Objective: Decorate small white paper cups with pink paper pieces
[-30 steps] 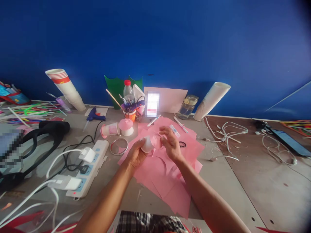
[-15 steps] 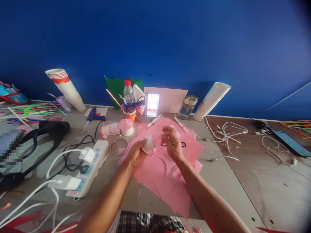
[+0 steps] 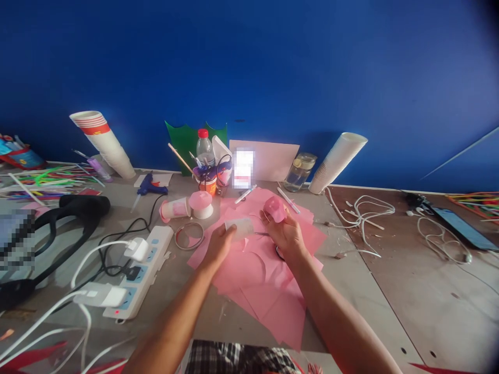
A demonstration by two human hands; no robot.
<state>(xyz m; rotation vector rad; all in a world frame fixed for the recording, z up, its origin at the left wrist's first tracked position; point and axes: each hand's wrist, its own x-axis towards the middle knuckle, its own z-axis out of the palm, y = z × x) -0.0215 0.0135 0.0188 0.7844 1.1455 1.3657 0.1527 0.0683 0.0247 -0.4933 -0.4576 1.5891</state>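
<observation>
My left hand is closed on a small white paper cup, held on its side over a pile of pink paper sheets. My right hand pinches a round pink paper piece a little to the right of the cup, apart from it. Both hands hover just above the pink sheets at the table's middle.
A white power strip with plugs and cables lies left. Behind are a glue gun, a pink-covered cup, a tape ring, a water bottle, a jar, and cup stacks. White cables and a phone lie right.
The pink round piece has come off the cup's end and moved right in my right hand. My left hand has turned the cup on its side and lowered it.
</observation>
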